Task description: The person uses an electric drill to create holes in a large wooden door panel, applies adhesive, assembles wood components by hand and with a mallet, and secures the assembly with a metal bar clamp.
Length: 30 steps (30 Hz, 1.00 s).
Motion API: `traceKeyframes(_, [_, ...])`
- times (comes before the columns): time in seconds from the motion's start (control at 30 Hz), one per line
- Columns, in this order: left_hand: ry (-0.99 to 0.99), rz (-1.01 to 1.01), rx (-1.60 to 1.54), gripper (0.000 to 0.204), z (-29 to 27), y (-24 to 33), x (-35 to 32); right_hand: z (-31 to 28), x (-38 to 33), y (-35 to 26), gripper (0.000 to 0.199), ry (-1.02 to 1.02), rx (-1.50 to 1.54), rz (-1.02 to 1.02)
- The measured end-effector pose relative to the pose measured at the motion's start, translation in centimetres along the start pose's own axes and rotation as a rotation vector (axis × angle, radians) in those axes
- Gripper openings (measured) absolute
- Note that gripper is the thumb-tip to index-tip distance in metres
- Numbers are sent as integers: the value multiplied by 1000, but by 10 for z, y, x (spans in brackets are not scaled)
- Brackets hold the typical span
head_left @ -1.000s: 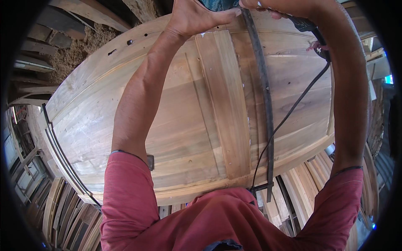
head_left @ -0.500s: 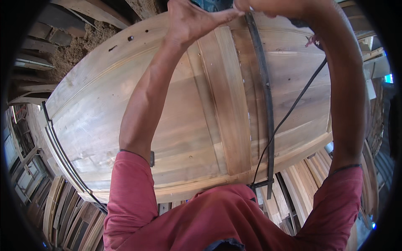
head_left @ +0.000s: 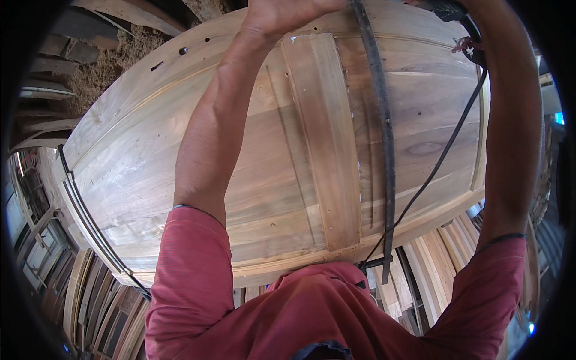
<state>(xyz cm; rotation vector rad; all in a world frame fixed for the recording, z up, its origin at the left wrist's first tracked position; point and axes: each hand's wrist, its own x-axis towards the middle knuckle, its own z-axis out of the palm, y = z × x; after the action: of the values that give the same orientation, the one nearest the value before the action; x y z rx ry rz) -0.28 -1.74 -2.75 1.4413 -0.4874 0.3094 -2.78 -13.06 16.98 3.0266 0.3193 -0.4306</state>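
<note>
A large panelled wooden door [head_left: 240, 180] lies in front of me. My left hand [head_left: 288, 13] is at its far edge beside a long dark clamp bar [head_left: 379, 120]. The thumb stretches right toward the bar; the other fingers are beyond the upper edge. At the upper right, only a sliver of my right hand [head_left: 414, 2] shows beside the black end of a corded power tool [head_left: 447, 9], which it appears to grip. The tool's body and the fingertips are out of view. Its black cord [head_left: 441, 159] crosses the door toward my waist.
Another dark clamp [head_left: 90, 210] runs along the door's left end. Wooden boards stand below the near edge at the left [head_left: 90, 288] and at the right [head_left: 429, 264]. Sawdust [head_left: 108, 72] and timber pieces [head_left: 51, 90] lie beyond the far left edge.
Both hands have moved farther toward the upper edge, the right one also to the right, almost out of view. The tool's black end and cord have shifted up and right with it.
</note>
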Motion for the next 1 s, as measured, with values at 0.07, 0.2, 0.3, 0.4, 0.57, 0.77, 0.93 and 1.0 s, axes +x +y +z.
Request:
traceKeyframes(0.07, [-7,-33,-24,72,-4,1,-1,4,4,11,27,-23,52,-100])
traceKeyframes(0.2, [20,24,134,73,-3,-3,0,-3,13,7,25,-116,119,-26])
traceKeyframes(0.3, [36,-3,60,74,1,-1,-1,1,17,-6,23,-117,69,103])
traceKeyframes(0.4, [23,1,-34,76,0,-4,0,-1,15,0,20,-132,119,38])
traceKeyframes(0.57, [29,46,10,78,1,-9,2,4,20,-10,18,-134,49,192])
traceKeyframes(0.77, [15,-2,-52,79,-2,-7,2,2,24,15,19,-175,211,-3])
traceKeyframes(0.93, [34,25,15,79,-3,-13,2,3,20,-14,20,-98,84,187])
traceKeyframes(1.0, [40,17,27,79,-3,-13,1,1,17,-3,21,-129,158,103])
